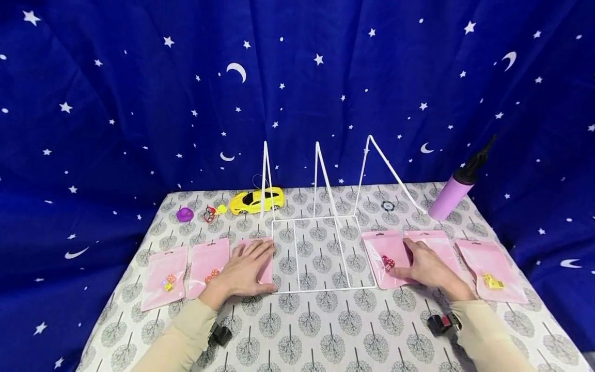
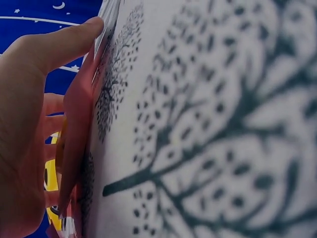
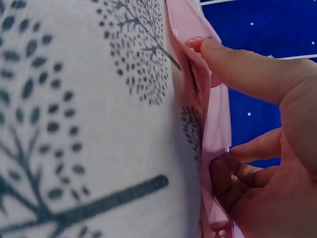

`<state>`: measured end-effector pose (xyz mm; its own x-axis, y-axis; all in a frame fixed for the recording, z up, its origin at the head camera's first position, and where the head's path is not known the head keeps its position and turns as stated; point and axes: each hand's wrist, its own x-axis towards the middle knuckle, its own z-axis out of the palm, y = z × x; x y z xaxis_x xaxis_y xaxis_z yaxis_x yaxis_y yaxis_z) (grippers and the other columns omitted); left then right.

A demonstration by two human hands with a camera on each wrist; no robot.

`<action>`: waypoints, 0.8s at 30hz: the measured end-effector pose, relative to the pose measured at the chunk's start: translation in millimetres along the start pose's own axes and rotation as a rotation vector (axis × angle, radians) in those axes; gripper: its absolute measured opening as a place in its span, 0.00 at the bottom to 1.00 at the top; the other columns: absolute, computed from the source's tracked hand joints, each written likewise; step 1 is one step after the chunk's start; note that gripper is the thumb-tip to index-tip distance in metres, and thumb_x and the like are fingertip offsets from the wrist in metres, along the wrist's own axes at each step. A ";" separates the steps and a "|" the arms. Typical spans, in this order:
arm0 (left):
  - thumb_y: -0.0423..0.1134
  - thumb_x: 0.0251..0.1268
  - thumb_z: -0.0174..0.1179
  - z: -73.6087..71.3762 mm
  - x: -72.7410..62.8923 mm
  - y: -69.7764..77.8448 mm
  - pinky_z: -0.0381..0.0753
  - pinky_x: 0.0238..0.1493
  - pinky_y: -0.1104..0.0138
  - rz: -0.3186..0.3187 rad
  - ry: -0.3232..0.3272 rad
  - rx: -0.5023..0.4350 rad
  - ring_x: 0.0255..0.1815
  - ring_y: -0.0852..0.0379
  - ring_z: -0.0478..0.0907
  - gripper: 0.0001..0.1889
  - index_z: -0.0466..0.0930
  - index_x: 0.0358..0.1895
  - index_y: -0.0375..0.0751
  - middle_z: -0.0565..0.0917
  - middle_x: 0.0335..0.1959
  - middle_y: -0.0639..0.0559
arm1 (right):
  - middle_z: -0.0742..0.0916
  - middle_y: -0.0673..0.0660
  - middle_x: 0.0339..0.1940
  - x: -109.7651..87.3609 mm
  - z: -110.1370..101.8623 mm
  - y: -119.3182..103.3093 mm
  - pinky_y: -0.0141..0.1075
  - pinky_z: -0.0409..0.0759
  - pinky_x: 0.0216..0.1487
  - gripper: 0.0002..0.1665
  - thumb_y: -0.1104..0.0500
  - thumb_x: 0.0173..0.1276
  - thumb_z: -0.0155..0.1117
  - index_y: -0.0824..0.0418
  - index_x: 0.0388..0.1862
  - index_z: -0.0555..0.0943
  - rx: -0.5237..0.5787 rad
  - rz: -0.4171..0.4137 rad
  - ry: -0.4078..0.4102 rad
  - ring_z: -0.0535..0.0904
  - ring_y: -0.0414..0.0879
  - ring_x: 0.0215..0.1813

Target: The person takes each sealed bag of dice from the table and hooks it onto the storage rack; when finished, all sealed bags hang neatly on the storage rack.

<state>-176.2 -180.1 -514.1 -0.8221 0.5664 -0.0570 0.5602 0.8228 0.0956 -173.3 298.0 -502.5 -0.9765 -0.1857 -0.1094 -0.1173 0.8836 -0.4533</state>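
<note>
Pink pouch (image 1: 377,247), three o'clock from the wire rack (image 1: 325,290) on the table (image 1: 279,338): light, limp, slippery, I reckon, so I'd take its top edge. My right grip (image 1: 429,266) covers its right edge, thumb at the red dice (image 1: 388,263); pinching or not, I can't tell. Left grip (image 1: 246,268) lies spread over another pouch (image 1: 266,269), nine o'clock.

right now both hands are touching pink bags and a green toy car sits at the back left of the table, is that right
Not quite: the toy car at the back left of the table is yellow, not green, as the head view shows; the left hand and right hand do touch pink bags.
</note>
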 end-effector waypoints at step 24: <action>0.82 0.50 0.47 -0.5 2.7 -1.8 0.46 0.74 0.38 0.019 -0.024 0.031 0.79 0.47 0.49 0.56 0.47 0.79 0.53 0.48 0.81 0.55 | 0.83 0.66 0.40 -1.1 2.9 12.9 0.53 0.80 0.47 0.49 0.57 0.54 0.75 0.70 0.72 0.63 0.134 -0.021 0.094 0.79 0.56 0.39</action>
<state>-179.5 -180.0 -514.0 -0.8091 0.5823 -0.0799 0.5785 0.8130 0.0663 -173.2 308.4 -510.8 -0.9874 -0.1573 -0.0186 -0.1189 0.8135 -0.5693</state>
